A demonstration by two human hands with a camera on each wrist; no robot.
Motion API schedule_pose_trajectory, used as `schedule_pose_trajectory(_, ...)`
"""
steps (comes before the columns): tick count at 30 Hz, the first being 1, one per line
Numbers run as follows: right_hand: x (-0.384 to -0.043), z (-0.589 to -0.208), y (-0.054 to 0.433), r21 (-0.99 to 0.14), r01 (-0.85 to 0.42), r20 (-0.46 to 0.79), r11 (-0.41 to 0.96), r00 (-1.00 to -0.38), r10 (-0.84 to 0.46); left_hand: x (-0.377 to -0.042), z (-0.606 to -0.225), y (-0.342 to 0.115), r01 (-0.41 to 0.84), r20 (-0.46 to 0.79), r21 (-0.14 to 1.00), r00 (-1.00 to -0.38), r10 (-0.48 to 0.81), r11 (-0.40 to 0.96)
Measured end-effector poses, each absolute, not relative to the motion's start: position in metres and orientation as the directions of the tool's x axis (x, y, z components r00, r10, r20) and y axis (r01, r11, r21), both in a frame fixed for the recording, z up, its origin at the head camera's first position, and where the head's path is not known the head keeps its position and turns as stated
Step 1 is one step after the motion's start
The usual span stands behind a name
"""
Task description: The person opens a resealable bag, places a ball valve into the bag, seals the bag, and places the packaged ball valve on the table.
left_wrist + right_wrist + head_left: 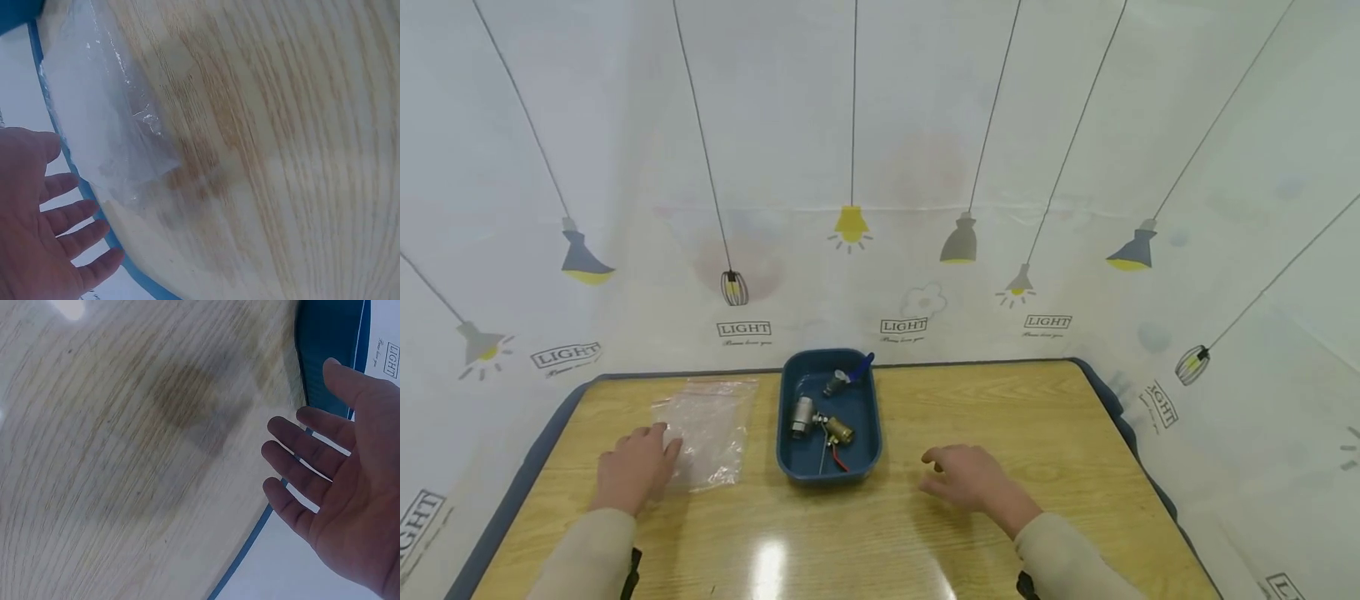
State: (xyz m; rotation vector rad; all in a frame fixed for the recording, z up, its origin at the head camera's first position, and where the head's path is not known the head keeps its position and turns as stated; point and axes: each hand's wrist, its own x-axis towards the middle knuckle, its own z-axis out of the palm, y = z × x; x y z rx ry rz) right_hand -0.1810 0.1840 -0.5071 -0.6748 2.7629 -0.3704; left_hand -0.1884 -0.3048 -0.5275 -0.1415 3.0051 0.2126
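A blue tray (805, 477) stands near the back of the table. Inside lie a silvery cylindrical fitting (802, 415), a brass valve (840, 430) with a red handle, and a small valve (837, 382) with a blue handle leaning over the rim. Left of the tray a clear plastic bag (711, 433) is spread flat. My left hand (634, 468) hovers at the bag's left edge, fingers relaxed; whether it touches the bag I cannot tell. To the tray's right, my right hand (966, 479) is held over the table with loosely bent fingers and nothing in them.
The wood-grain table (1000, 400) has a dark blue edge (1108, 400). Behind it and at both sides hangs a white sheet (895, 150) printed with lamps. Light glares off the front of the tabletop.
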Motion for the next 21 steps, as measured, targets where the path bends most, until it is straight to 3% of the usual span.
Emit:
schedule_pose_trajectory(13, -0.179, -0.516, 0.176, -0.308, -0.439, -0.204, 0.844, -0.836, -0.509, -0.2, -0.54, -0.307, -0.186, -0.223, 0.252, -0.966, -0.13, 0.95)
schedule_pose_trajectory(21, -0.179, -0.519, 0.177, -0.311, -0.437, -0.22, 0.844, -0.831, -0.511, -0.203, -0.553, -0.307, -0.177, -0.232, 0.266, -0.966, -0.115, 0.948)
